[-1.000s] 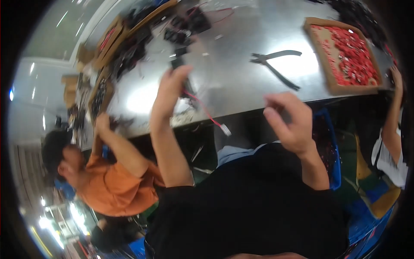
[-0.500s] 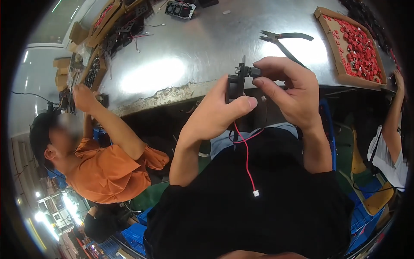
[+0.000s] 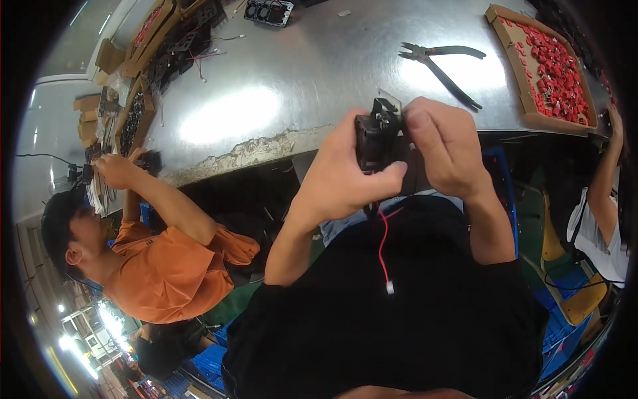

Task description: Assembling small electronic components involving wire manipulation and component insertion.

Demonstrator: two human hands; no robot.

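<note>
Cardboard tray (image 3: 508, 66) of red parts (image 3: 555, 63)

My bench is a grey metal table (image 3: 319, 73), shiny, with a bright glare patch on its left half; its near edge (image 3: 252, 151) is chipped and ragged; on the far right lies a shallow cardboard tray (image 3: 528, 118) filled with small red parts (image 3: 555, 63); just left of that tray rest black-handled cutting pliers (image 3: 442, 60), handles spread apart; at the far edge sits a black fan unit (image 3: 268, 10); along the far left stand cardboard trays of dark parts (image 3: 169, 50) with thin red wires trailing onto the surface.
</note>
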